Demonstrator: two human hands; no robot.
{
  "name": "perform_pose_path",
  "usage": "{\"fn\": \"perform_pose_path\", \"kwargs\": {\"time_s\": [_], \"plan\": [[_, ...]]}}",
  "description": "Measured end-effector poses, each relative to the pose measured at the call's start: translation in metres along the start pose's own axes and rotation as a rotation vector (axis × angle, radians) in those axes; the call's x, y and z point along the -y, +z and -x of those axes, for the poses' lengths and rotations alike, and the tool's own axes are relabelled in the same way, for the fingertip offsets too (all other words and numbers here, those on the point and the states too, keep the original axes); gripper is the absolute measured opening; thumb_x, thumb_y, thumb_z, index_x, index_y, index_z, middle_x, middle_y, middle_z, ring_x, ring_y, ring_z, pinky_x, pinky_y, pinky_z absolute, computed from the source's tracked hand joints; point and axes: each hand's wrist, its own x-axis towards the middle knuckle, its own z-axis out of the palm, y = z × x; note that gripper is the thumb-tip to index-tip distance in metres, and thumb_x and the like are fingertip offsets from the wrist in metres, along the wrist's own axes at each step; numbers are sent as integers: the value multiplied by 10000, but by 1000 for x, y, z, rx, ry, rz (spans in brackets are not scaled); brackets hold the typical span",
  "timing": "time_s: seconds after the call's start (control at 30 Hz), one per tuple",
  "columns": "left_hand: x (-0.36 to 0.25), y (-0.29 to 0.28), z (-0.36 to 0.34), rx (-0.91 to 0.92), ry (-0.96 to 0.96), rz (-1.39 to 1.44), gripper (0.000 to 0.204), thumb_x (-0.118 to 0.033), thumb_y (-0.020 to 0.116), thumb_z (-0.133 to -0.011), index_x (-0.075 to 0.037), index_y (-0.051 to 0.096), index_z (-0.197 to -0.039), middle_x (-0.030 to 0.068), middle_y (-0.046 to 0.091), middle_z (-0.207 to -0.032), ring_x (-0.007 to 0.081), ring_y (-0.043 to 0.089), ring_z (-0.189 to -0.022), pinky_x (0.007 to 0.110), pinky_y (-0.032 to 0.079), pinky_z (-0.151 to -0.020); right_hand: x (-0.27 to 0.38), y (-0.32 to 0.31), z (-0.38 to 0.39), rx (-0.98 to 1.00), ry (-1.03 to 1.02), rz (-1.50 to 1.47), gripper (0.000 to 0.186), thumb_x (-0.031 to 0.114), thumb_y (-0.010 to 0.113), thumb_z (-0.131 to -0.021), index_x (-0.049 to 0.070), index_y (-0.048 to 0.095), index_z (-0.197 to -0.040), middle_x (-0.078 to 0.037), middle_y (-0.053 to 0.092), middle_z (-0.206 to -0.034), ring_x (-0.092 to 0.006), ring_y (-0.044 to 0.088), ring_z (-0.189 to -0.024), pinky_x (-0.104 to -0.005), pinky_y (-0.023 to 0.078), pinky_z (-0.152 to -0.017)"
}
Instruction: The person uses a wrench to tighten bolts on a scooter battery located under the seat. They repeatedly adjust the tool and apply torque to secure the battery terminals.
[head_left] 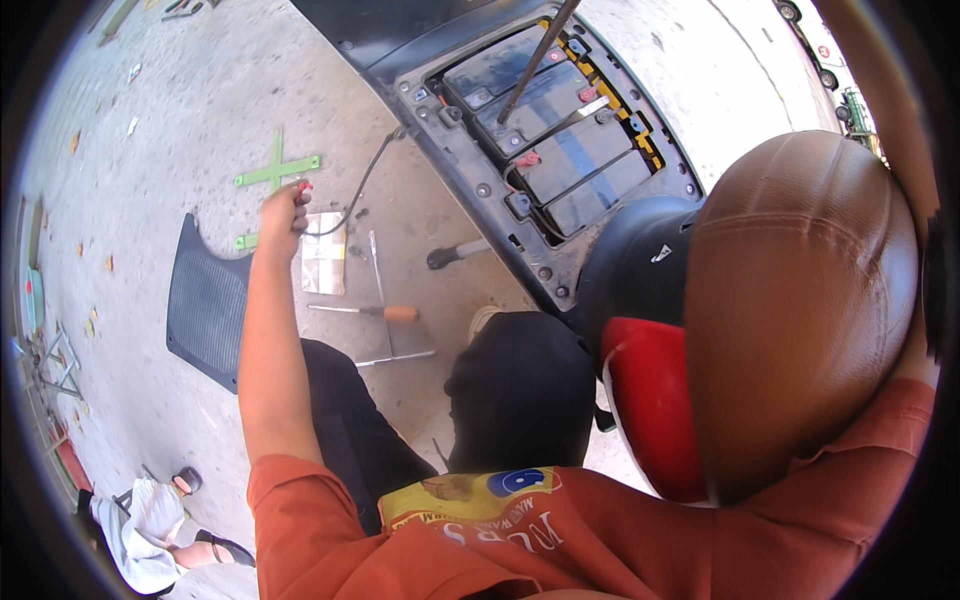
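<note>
At the left, my left hand [284, 215] is closed in a fist on a black cable [372, 172]. A small red piece [305, 186] pokes out by the thumb. The cable curves away to the edge of a scooter's floorboard frame [470, 165]. Inside the frame's opened bay lie several dark batteries [590, 150] with red terminal covers. Across them rests a tool with a pale handle [592, 108]. My right arm [912, 130] runs up along the right edge, past the brown seat [800, 320]; its hand is out of view.
Below my left hand lie a green cross-shaped bracket [275, 172], a taped package [323, 260], a screwdriver [400, 314] and a T-handle wrench [378, 270]. A black ribbed panel [205, 310] leans beside my forearm. A metal rod [535, 65] slants over the batteries. Another person [150, 530] is lower left.
</note>
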Motion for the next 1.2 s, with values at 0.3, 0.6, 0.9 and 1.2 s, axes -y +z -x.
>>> {"fn": "perform_pose_path", "kwargs": {"time_s": [0.3,0.6,0.9,1.2], "plan": [[-13,-22,23,43,115,-607,232,-208,661,-927,-19,732,-1042,32,666,-800,77,514,-580,258,387,-483,-15,-26,11,144,114,27,187,66,641,-927,-9,727,-1074,-87,748,-924,-152,726,-784,-299,550,-679],[-21,69,83,86,854,-1175,242,-264,731,-909,-92,751,-1077,150,708,-1050,353,681,-1016,460,523,-902,-75,-22,33,33,201,39,173,98,622,-964,-45,688,-1036,-124,741,-902,-178,760,-774,-336,580,-712],[-51,351,79,401,1089,-754,210,-141,758,-861,-45,756,-1048,156,730,-997,321,714,-949,406,561,-868,-127,10,51,-219,379,-161,159,97,619,-968,-44,691,-987,-119,736,-827,-156,746,-721,-336,583,-702],[-62,413,91,429,1152,-1276,216,-131,735,-859,-39,664,-1041,169,737,-1019,334,730,-988,425,596,-866,-132,-4,37,-353,382,-141,193,100,607,-963,-60,712,-939,-131,735,-761,-187,746,-655,-359,595,-684]]}}
